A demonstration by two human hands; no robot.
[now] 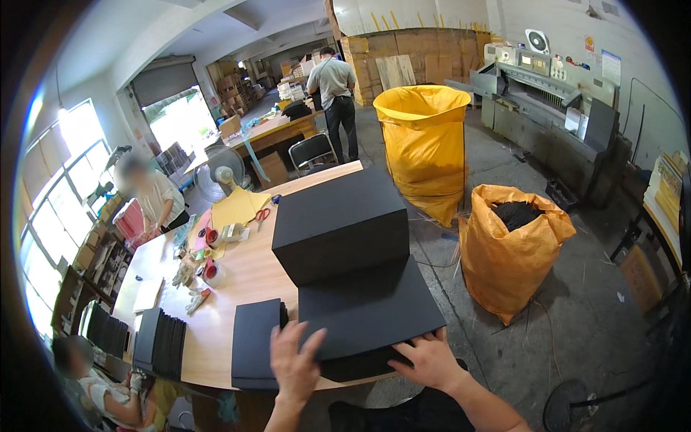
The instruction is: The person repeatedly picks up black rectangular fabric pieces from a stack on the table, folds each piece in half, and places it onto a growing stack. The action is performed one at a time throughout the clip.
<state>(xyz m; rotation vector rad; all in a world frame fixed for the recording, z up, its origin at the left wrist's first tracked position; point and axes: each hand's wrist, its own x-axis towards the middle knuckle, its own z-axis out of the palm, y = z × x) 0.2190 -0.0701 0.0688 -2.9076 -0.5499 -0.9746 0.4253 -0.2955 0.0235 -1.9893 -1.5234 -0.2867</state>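
**Both hands on a stack of black boards at the bench's near edge**

Both forearms come up from the lower edge. The left hand [294, 363] lies flat, palm down, fingers spread wide and closed on nothing, resting on the near left corner of the black board stack [371, 313]. The right hand [430, 360] sits at the stack's near right corner, fingers loosely curled over the edge of the top sheet, thumb alongside; whether it pinches the sheet or only presses on it cannot be told.

The stack overhangs the near edge of the wooden bench [245, 277]. A large black box [340, 223] stands on the far part of the stack. Just left of the left hand lies a flat black panel [255, 342], and farther left, at the bench's near left corner, a row of black sheets [160, 340] stands on edge.

On the floor to the right stand a tall yellow sack [425, 147] and a shorter orange sack [512, 252] filled with dark scraps.
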